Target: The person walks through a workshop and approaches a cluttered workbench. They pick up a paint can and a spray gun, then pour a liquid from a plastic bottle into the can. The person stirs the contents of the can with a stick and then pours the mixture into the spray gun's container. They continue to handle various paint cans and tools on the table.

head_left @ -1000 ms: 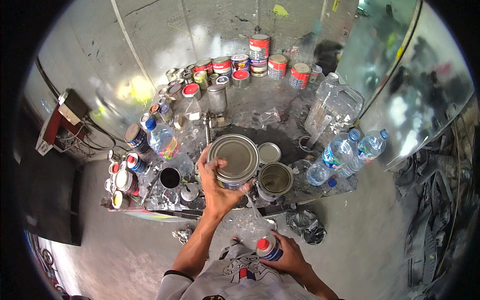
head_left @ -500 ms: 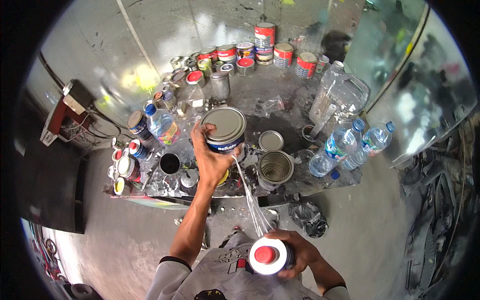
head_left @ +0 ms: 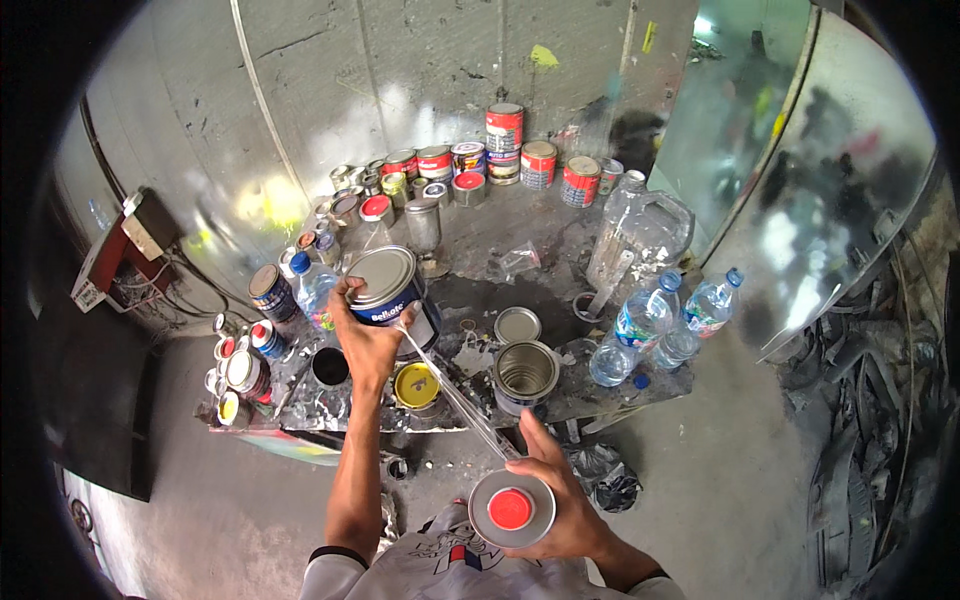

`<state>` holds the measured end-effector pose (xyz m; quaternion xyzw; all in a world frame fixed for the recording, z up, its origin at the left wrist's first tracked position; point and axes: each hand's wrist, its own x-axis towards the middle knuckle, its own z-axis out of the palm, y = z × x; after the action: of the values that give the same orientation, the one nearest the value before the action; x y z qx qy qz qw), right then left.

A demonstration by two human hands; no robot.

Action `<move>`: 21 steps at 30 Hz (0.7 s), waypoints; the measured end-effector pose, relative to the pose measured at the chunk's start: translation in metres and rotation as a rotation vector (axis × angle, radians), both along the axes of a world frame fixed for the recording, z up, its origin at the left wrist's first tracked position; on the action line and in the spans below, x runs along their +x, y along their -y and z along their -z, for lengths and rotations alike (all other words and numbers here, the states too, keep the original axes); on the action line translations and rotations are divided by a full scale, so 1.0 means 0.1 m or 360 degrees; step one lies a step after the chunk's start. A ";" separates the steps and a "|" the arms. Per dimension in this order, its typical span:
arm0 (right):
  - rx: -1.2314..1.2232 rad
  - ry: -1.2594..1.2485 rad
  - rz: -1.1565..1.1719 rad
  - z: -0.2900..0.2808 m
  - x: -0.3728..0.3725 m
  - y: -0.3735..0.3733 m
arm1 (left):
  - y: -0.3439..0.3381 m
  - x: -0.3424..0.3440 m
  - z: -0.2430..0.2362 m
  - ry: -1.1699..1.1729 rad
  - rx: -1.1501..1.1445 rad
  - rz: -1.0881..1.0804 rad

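Observation:
My left hand (head_left: 370, 345) is closed round a blue paint can (head_left: 384, 275) with a flat grey lid, raised over the worktable. At chest height, my right hand (head_left: 568, 505) grips a round can with a red cap (head_left: 511, 508), seen from above with a grey rim round the cap. A twisted strip of clear plastic film (head_left: 455, 397) stretches tight between my hands. Below and between them stand a yellow-lidded tin (head_left: 416, 385) and an open metal can (head_left: 527, 372) with a bare inside. Behind that lies a round metal lid (head_left: 517, 325).
Several red paint cans (head_left: 538, 162) and small tins line the table's back. Two clear water bottles (head_left: 637, 328) stand at the right, near a large clear jug (head_left: 640, 230). At the left are more cans (head_left: 246, 372) and a black cup (head_left: 330, 367). A black bag (head_left: 603, 478) lies below.
The blue can has shifted left in my view. My right hand has moved up and slightly left with the red-capped can. The film still stretches between them.

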<state>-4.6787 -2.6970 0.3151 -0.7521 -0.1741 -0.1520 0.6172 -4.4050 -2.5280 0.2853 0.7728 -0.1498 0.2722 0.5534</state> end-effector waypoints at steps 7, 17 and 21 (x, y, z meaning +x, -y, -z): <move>0.0268 0.0342 0.0002 -0.12 -0.17 -0.09 | 0.26 0.03 -0.14 0.0024 -0.0081 0.0182; 0.0929 0.0251 -0.0009 -0.90 -0.65 0.57 | 0.12 0.07 -0.50 0.0007 -0.0257 0.0245; 0.0951 0.0119 0.0405 -0.58 0.10 0.73 | -0.26 -0.27 -0.72 -0.0070 -0.0511 0.0344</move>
<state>-4.6683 -2.7703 0.3736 -0.5473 -0.0490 -0.2997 0.7799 -4.4319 -2.5022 0.3568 0.6596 -0.1746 0.2147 0.6988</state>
